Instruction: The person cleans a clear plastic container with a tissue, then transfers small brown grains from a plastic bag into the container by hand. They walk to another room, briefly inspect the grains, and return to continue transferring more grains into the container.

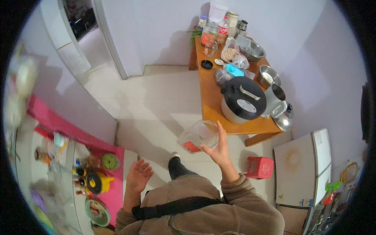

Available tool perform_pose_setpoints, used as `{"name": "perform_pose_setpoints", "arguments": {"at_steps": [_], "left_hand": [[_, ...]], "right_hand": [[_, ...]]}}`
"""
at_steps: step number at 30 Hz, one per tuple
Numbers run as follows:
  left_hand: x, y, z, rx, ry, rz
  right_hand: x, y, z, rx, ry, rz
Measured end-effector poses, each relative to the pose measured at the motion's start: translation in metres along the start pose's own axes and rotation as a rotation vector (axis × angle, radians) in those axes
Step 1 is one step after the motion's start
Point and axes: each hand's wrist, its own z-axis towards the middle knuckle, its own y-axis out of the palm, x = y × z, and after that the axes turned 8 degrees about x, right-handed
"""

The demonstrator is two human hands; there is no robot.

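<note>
My right hand [216, 148] grips a clear jar [192, 138] by its open rim, thumb and fingers around the mouth. A red label shows on the jar's side, and the jar is tilted over the floor near the table's front left corner. My left hand [140, 175] is empty, its fingers apart, beside the pink-topped counter [116, 182]. On the wooden table [210, 97] stand a rice cooker with a black lid [245, 98], a smaller clear jar [211, 49], a black lid [206, 64] and a large jar with orange-red contents [209, 35].
Steel bowls [269, 76], a metal pitcher [273, 98] and plastic bags [232, 54] crowd the table. A red stool [260, 167] stands between me and a white refrigerator [296, 167]. The left counter holds a yellow pot [98, 182] and a green bowl [97, 212]. Behind is a doorway [94, 47].
</note>
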Motion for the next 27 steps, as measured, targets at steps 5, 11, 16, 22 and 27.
{"name": "perform_pose_setpoints", "arguments": {"at_steps": [5,11,16,22,27], "left_hand": [[0.083,0.057,0.076,0.055,0.022,0.093],[0.155,0.109,0.18,0.034,0.064,0.082],[0.212,0.126,0.292,0.015,-0.038,0.139],[0.296,0.217,0.405,-0.008,-0.034,0.289],[0.33,0.281,0.487,-0.064,-0.116,0.484]], "right_hand": [[0.034,0.05,0.088,0.069,0.053,-0.167],[0.07,0.095,0.195,0.192,0.108,-0.344],[0.106,0.129,0.251,0.314,0.22,-0.433],[0.134,0.168,0.305,0.457,0.337,-0.596],[0.149,0.186,0.34,0.528,0.502,-0.696]]}}
